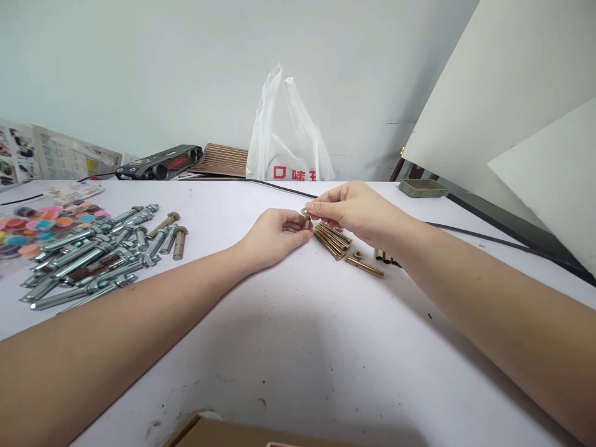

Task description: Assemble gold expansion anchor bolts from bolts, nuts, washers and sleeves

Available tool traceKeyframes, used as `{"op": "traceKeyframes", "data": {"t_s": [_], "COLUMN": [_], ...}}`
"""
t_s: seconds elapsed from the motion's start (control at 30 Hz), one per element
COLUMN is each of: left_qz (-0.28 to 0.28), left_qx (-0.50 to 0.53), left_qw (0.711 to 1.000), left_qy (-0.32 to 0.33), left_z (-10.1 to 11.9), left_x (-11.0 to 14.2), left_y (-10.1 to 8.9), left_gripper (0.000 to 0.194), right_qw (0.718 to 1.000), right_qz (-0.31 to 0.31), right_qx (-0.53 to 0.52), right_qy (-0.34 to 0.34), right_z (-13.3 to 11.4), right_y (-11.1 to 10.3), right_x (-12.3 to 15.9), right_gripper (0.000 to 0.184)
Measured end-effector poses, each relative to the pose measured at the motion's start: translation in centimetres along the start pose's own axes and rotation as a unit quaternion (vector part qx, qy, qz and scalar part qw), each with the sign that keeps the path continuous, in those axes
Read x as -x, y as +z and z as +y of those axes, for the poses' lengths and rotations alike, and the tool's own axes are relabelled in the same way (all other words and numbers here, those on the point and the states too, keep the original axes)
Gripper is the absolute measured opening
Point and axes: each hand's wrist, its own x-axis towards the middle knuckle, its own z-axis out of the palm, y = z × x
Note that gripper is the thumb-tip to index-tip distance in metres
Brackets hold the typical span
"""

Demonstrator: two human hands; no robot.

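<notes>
My left hand (274,234) and my right hand (356,208) meet above the white table (298,335). Together they pinch a small bolt with a washer (306,215) between their fingertips. Just below my right hand lies a small bunch of brass-coloured bolts (331,239). A loose nut (357,254) and a single brass sleeve (364,266) rest beside them, with a few short tubes (382,256) half hidden behind my right wrist.
A large heap of silver anchor bolts (97,251) lies at the left, with coloured round pieces (32,226) beyond it. A white plastic bag (286,139), a black cable (488,239), a green tray (423,187) and a cardboard box edge (218,431) border the table.
</notes>
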Motion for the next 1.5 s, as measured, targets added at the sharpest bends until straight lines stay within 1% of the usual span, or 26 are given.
{"op": "traceKeyframes", "data": {"t_s": [0.1, 0.17, 0.23, 0.27, 0.3, 0.37, 0.43, 0.47, 0.5, 0.57, 0.63, 0.77, 0.83, 0.9, 1.03, 1.17, 1.27, 1.33, 1.4, 1.5], "left_qz": [0.004, 0.006, 0.009, 0.011, 0.011, 0.009, 0.008, 0.007, 0.007, 0.009, 0.011, 0.008, 0.009, 0.009, 0.009, 0.016, 0.022, 0.024, 0.027, 0.025], "left_qx": [-0.006, -0.007, -0.004, 0.0, 0.006, 0.015, 0.015, 0.013, 0.013, 0.015, 0.017, 0.024, 0.028, 0.028, 0.029, 0.018, 0.004, -0.001, -0.004, -0.003], "left_qw": [1.0, 1.0, 1.0, 1.0, 1.0, 1.0, 1.0, 1.0, 1.0, 1.0, 1.0, 1.0, 0.999, 0.999, 0.999, 1.0, 1.0, 1.0, 0.999, 1.0], "left_qy": [0.004, 0.002, -0.004, -0.006, -0.008, -0.008, -0.009, -0.01, -0.011, -0.012, -0.012, -0.013, -0.014, -0.015, -0.01, -0.005, -0.009, -0.013, -0.016, -0.016], "left_z": [-0.1, -0.2, -0.1, -0.1, -0.1, 0.0, 0.0, 0.1, 0.1, 0.1, 0.1, 0.0, 0.0, 0.0, -0.2, -0.4, -0.4, -0.3, -0.2, -0.1], "left_x": [0.0, 0.0, 0.0, 0.0, 0.0, 0.0, 0.0, 0.0, 0.0, 0.0, 0.0, 0.0, 0.0, 0.0, -0.1, -0.3, -0.3, -0.3, -0.2, -0.2], "left_y": [0.0, 0.1, 0.1, 0.2, 0.2, 0.2, 0.2, 0.2, 0.2, 0.2, 0.2, 0.2, 0.2, 0.2, 0.3, 0.2, 0.1, 0.1, 0.1, 0.1], "left_gripper": [0.025, 0.028, 0.03, 0.03, 0.03, 0.029, 0.028, 0.027, 0.027, 0.027, 0.027, 0.026, 0.026, 0.026, 0.025, 0.025, 0.028, 0.029, 0.029, 0.029], "right_qw": [1.0, 0.999, 0.994, 0.987, 0.976, 0.94, 0.904, 0.893, 0.885, 0.879, 0.874, 0.864, 0.863, 0.864, 0.87, 0.884, 0.883, 0.885, 0.898, 0.934], "right_qz": [-0.024, -0.016, 0.008, 0.014, 0.01, -0.021, -0.051, -0.055, -0.055, -0.063, -0.096, -0.179, -0.208, -0.216, -0.213, -0.201, -0.197, -0.189, -0.167, -0.113], "right_qx": [0.012, 0.04, 0.106, 0.158, 0.218, 0.338, 0.414, 0.435, 0.448, 0.458, 0.462, 0.45, 0.437, 0.433, 0.428, 0.413, 0.416, 0.417, 0.4, 0.339], "right_qy": [-0.002, -0.014, -0.022, -0.017, -0.003, 0.046, 0.09, 0.106, 0.115, 0.119, 0.118, 0.14, 0.148, 0.139, 0.121, 0.091, 0.088, 0.085, 0.069, 0.009], "right_z": [0.2, 0.1, -0.1, -0.2, -0.2, 0.0, 0.6, 0.9, 1.2, 1.5, 1.5, 0.9, 0.8, 0.9, 1.3, 1.5, 1.5, 1.2, 0.7, -0.3], "right_y": [-0.3, -0.9, -1.9, -2.6, -3.3, -4.7, -5.7, -6.0, -6.1, -6.1, -5.9, -5.7, -5.6, -5.6, -5.6, -5.3, -5.0, -5.0, -5.1, -4.7], "right_x": [-0.1, -0.1, -0.1, -0.1, -0.1, -0.2, -0.4, -0.4, -0.5, -0.4, -0.2, 0.5, 0.7, 0.8, 0.6, 0.4, 0.5, 0.6, 0.8, 1.1], "right_gripper": [0.026, 0.029, 0.031, 0.032, 0.032, 0.032, 0.032, 0.031, 0.029, 0.024, 0.024, 0.032, 0.035, 0.035, 0.028, 0.018, 0.012, 0.013, 0.016, 0.015]}}
